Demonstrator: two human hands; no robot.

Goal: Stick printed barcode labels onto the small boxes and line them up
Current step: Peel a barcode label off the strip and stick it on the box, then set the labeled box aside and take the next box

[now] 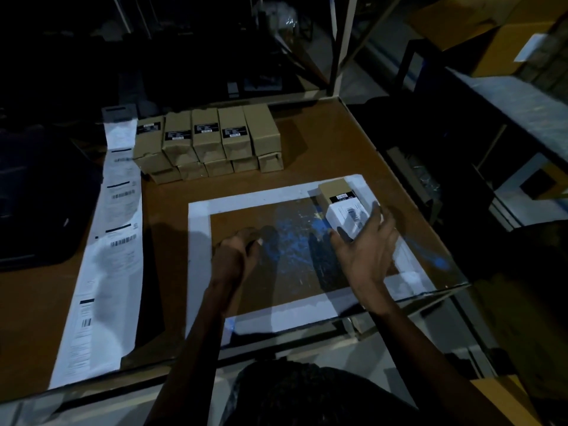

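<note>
A small brown box (pixel 338 190) with a white barcode label (pixel 349 218) on its near part lies at the right corner of the white taped square (pixel 199 229) on the table. My right hand (pixel 365 250) holds its near end, thumb on the left and fingers on the right side. To the left, my left hand (pixel 238 252) rests on the table inside the square with its fingers curled and nothing visible in it. A two-level stack of several brown boxes (pixel 209 142) stands at the back. A long strip of printed labels (pixel 107 241) runs along the left.
The brown table (pixel 332 142) ends close to the right of the box and at the near edge by my body. A dark flat object (pixel 40 204) lies left of the label strip. Shelving and cartons (pixel 519 41) stand to the right and behind.
</note>
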